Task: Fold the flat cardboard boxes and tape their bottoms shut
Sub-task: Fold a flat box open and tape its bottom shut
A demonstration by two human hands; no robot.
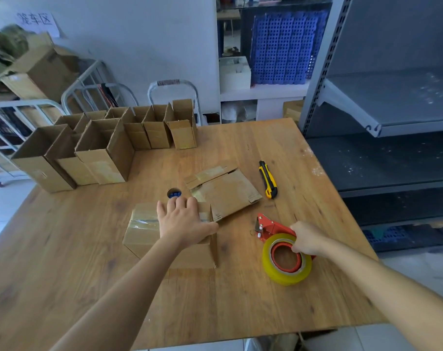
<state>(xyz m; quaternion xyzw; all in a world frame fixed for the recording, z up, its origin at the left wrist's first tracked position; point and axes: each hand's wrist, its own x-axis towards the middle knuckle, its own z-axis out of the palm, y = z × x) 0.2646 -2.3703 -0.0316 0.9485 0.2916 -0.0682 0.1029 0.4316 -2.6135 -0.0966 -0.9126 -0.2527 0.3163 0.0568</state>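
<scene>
Two hands shared the work: the left hand (183, 221) lay flat, fingers spread, pressing the box (144, 240) at the centre of the table (240, 305); the right hand (307, 238) curled round the tape dispenser (286, 276) at three o'clock. Smoothing the strip (142, 222) firmly outward would likely seal it best.

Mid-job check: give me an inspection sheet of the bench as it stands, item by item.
Surface: wooden table, worn, with a round hole just beyond the left hand.
Job's things: folded box lying with its taped bottom up; flat box behind it; finished boxes standing open in a row at the far left; tape dispenser at the right.
Clutter: yellow utility knife beside the flat box.
Grippers: left hand flat on the folded box; right hand grips the tape dispenser.
Cables: nothing seen.
Surroundings: grey metal shelving at the right; metal trolleys behind the table.
</scene>
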